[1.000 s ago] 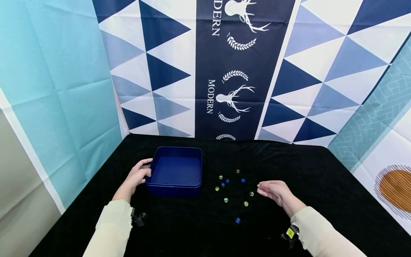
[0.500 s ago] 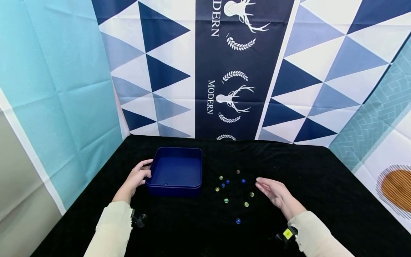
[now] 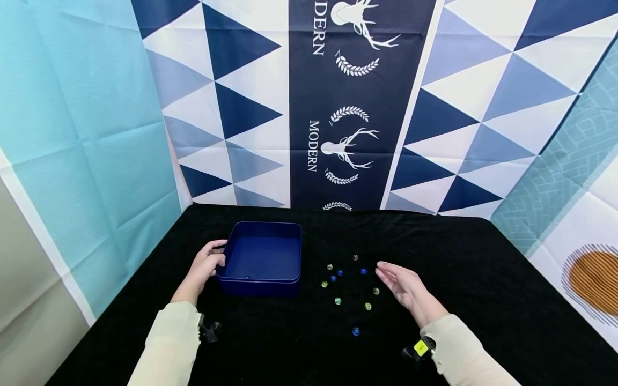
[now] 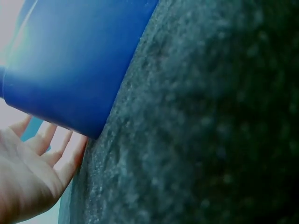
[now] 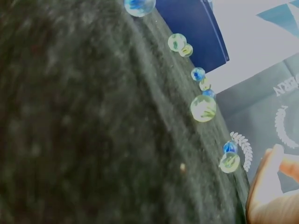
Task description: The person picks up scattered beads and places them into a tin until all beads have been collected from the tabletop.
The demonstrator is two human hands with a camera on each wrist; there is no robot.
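Observation:
An open-topped dark blue box (image 3: pixel 260 288) sits on the left of the black cloth. My left hand (image 3: pixel 200 271) touches its left side, and the left wrist view shows nearly straight fingers (image 4: pixel 58 144) against the blue wall. To the box's right lie several glass marbles, loosely scattered. My right hand (image 3: pixel 405 289) hovers beside their right edge, holding nothing, fingertips close together. Nearest to it are a blue marble (image 3: pixel 363 272) and a yellow-green marble (image 3: pixel 376 291). Only part of the right hand (image 5: pixel 275 186) shows in the right wrist view.
Black cloth (image 3: pixel 299 348) covers the table. Patterned fabric (image 3: pixel 357 107) hangs behind it, with a light blue curtain (image 3: pixel 87 134) at the left. One blue marble (image 3: pixel 355 332) lies apart, closer to the front.
My right hand has moved left and a little farther from me, closer to the marbles. The left hand stays at the box; the marbles lie as before.

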